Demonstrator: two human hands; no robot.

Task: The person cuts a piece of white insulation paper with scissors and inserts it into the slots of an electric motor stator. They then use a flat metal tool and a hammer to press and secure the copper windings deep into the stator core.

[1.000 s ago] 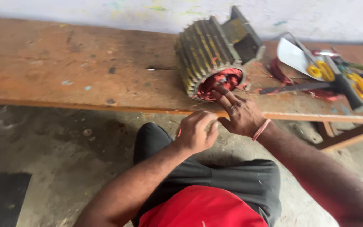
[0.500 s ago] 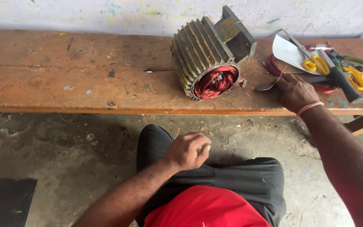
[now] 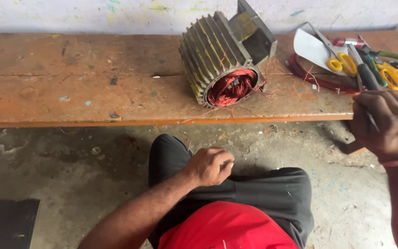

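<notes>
A ribbed grey motor stator (image 3: 217, 50) lies on its side on a worn wooden bench (image 3: 93, 92). Its open end shows red copper windings (image 3: 231, 87), and loose wire strands trail over the bench edge. My left hand (image 3: 210, 166) rests on my knee with the fingers curled shut and nothing visible in it. My right hand (image 3: 385, 124) hovers at the bench's right front edge, closed around a thin grey tool (image 3: 372, 121). That hand is well to the right of the stator.
Behind my right hand lie yellow-handled scissors (image 3: 342, 62), a second yellow pair (image 3: 395, 76), a black-handled tool (image 3: 367, 74), a white sheet (image 3: 312, 46) and a red wire coil (image 3: 307, 76). A dark mat (image 3: 5, 221) lies on the concrete floor at lower left.
Both hands left the stator's windings. My right hand went to the tools on the right and came back toward the bench edge holding a thin tool. My left hand dropped to my knee.
</notes>
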